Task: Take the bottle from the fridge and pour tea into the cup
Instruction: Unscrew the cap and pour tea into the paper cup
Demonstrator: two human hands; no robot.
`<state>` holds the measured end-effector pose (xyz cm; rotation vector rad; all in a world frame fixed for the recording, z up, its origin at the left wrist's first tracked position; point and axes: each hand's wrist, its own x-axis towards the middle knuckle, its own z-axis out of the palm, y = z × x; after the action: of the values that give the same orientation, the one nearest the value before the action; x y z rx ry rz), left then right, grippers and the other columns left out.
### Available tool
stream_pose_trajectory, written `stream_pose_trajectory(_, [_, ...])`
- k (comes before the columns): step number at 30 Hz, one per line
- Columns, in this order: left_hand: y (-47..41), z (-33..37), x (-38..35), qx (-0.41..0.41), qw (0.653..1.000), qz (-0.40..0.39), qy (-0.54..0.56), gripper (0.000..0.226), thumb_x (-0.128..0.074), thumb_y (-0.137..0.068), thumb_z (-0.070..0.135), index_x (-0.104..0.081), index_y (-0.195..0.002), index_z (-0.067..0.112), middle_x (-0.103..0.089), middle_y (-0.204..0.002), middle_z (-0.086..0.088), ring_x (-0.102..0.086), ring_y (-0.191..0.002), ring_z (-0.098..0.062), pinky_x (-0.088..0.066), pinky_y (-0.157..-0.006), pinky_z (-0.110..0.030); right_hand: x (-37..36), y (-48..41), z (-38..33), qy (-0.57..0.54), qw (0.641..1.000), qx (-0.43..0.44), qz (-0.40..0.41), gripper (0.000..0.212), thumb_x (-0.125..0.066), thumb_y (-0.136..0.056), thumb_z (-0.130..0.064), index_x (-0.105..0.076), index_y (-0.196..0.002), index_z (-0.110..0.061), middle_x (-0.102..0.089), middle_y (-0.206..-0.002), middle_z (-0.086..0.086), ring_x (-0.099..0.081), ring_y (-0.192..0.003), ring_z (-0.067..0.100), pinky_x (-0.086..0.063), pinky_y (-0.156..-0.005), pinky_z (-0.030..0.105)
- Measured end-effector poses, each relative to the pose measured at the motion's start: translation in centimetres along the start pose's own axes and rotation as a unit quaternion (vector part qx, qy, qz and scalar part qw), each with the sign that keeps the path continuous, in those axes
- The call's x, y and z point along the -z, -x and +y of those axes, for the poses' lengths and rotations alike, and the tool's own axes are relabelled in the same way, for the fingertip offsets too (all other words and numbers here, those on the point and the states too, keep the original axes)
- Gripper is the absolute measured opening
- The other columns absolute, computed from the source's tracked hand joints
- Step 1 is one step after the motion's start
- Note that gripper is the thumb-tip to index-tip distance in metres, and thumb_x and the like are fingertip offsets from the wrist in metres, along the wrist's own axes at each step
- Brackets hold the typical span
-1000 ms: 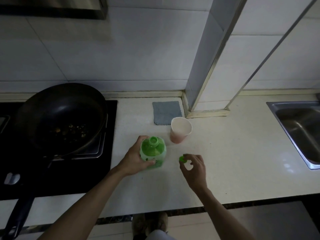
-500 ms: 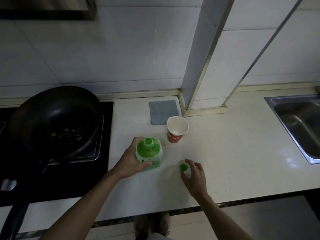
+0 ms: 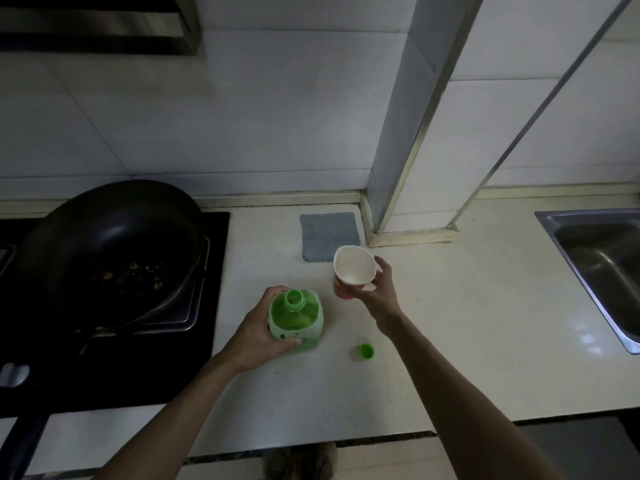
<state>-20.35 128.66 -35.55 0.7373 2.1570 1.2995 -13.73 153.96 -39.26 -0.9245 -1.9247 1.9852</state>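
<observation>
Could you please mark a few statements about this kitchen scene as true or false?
1. The left hand grips the upright green bottle. True.
2. The green cap is screwed onto the bottle. False: it lies on the counter, and the bottle's neck is open.
3. The right hand holds the paper cup. True.
4. The cup is full of tea. False: its inside shows plain white, with no tea to be seen.
5. The grey cloth lies in the sink. False: it lies on the counter near the wall, and the sink is far off to the right.
</observation>
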Motion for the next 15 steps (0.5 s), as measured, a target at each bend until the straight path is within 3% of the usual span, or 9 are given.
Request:
stream_pose_trajectory(5, [0.0,-0.1,-0.1,0.005,1.000,-0.003,0.011,0.079,-0.088,-0.062,0.020,-0.041,-0.124,0.035,-0.057,-0.113,0.022,-0.058,-0.107,-0.003,-0.050,-0.089,-0.021,-1.0,-0.6,1.1,-0.005,0.999,0.044,-0.016,0.089,-0.086,-0.062,0.004,-0.040,-0.134,-0.022,-0.053,-0.122,0.001,-0.055,-0.113,0.020,-0.059,-0.082,0.041])
stream_pose_trajectory(11, [0.0,0.0,-0.5,0.028,0.999,0.013,0.040,0.079,-0.091,-0.058,0.021,-0.045,-0.120,0.035,-0.061,-0.110,0.022,-0.061,-0.105,-0.003,-0.052,-0.084,-0.020,-1.6,-0.6,0.7,0.014,0.998,0.056,0.015,0.078,-0.088,-0.064,-0.004,-0.047,-0.128,-0.022,-0.059,-0.117,0.002,-0.059,-0.109,0.020,-0.058,-0.079,0.032])
stream_pose_trajectory(15, [0.3,0.0,-1.0,0.038,0.998,0.024,0.047,0.081,-0.093,-0.053,0.026,-0.045,-0.117,0.035,-0.063,-0.109,0.015,-0.063,-0.103,-0.006,-0.056,-0.084,-0.029,-1.0,0.0,0.4,0.060,0.995,0.085,0.007,0.078,-0.089,-0.064,-0.011,-0.047,-0.128,-0.024,-0.058,-0.118,-0.002,-0.058,-0.109,0.015,-0.057,-0.085,0.037])
